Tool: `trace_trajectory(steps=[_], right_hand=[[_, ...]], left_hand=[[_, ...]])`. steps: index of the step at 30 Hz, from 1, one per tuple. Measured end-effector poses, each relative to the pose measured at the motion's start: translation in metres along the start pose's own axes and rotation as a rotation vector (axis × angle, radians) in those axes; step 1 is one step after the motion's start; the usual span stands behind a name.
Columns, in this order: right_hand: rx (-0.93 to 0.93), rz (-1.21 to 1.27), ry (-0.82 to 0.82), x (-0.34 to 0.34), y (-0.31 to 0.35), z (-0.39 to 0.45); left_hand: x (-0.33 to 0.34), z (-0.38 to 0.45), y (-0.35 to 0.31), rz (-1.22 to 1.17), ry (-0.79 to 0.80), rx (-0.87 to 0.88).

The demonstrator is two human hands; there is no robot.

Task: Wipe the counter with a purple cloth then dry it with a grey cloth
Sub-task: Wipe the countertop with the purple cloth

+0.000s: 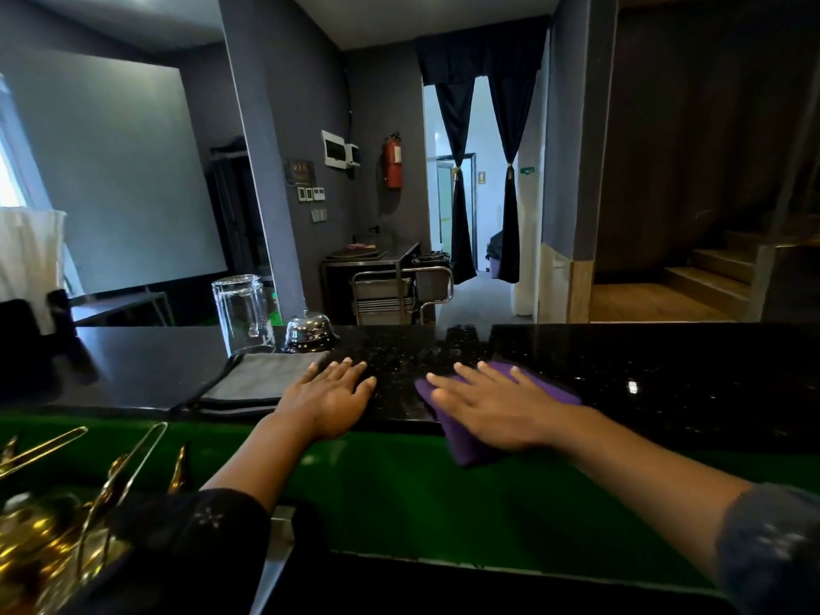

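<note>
A glossy black counter [643,370] runs across the view, speckled with droplets in the middle. My right hand [492,403] lies flat, fingers spread, on top of the purple cloth [554,386], which drapes over the counter's near edge. My left hand [330,395] rests flat on the bare counter, fingers apart, holding nothing. Just left of it lies the folded grey cloth [262,375], its right edge touching my left hand's thumb side.
An upturned clear glass [242,315] and a chrome call bell [308,332] stand behind the grey cloth. A green ledge [390,494] runs below the counter. Gold-coloured utensils [57,517] sit at the lower left. A dark object [35,344] occupies the counter's left end.
</note>
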State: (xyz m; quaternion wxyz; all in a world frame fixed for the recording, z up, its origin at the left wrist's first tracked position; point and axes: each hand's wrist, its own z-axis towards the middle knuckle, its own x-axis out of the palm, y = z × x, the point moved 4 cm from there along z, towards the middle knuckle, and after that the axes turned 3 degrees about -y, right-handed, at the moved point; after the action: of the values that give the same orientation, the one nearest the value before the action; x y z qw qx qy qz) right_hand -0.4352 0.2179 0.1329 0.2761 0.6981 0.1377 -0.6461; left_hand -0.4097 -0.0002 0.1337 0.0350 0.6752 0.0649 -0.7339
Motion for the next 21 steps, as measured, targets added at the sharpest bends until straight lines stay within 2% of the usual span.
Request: trace_trajectory(steps=[7, 12, 17, 21], right_hand=[[0.154, -0.057, 0.002, -0.018, -0.050, 0.025], [0.301, -0.019, -0.036, -0.015, -0.031, 0.089], [0.167, -0.016, 0.000, 0.004, 0.025, 0.109], [0.116, 0.017, 0.015, 0.013, 0.029, 0.109]], left_hand=[[0.003, 0.001, 0.000, -0.056, -0.081, 0.005], [0.004, 0.004, 0.002, -0.130, -0.112, -0.029], [0.004, 0.005, 0.001, -0.101, -0.084, -0.034], [0.003, 0.005, 0.000, -0.086, -0.095, -0.042]])
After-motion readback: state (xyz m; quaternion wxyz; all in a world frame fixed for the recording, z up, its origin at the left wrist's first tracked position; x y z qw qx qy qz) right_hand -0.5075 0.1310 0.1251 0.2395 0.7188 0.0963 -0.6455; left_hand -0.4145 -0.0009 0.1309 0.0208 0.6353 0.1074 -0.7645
